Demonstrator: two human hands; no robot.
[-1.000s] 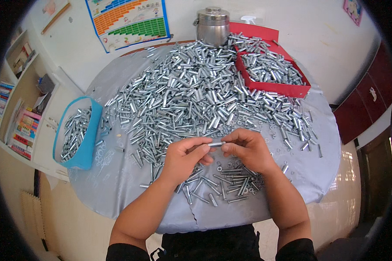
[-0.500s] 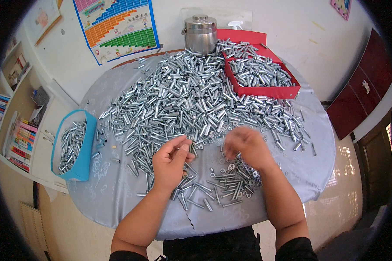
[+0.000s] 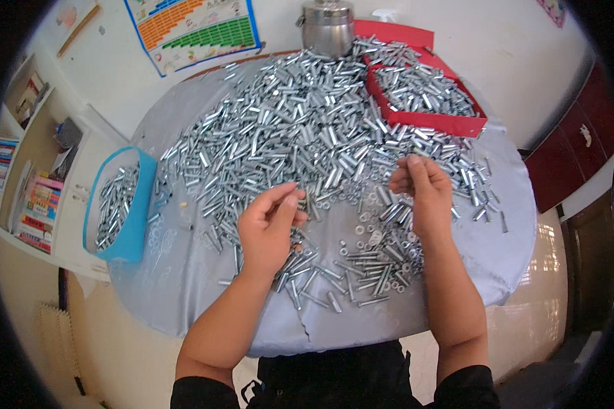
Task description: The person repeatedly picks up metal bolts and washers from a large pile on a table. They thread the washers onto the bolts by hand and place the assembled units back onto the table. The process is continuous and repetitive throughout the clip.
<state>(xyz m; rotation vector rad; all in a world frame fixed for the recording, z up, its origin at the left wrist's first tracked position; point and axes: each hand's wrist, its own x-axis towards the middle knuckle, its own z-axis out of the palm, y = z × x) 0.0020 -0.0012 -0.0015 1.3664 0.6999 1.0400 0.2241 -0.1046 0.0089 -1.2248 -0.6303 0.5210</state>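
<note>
- Silver fastener heap (image 3: pixel 286 129): spread over the grey tablecloth (image 3: pixel 164 286), a smaller cluster (image 3: pixel 372 273) nearer the person.
- Left hand (image 3: pixel 266 228): fingers loosely curled beside the heap; any grip cannot be told.
- Right hand (image 3: pixel 426 194): since shifted away rightward, fingers bent, contents unclear; no piece now spans both hands.
- Outlying: red box (image 3: pixel 436 123) and blue bin (image 3: pixel 138 228), holding metal pieces.
</note>
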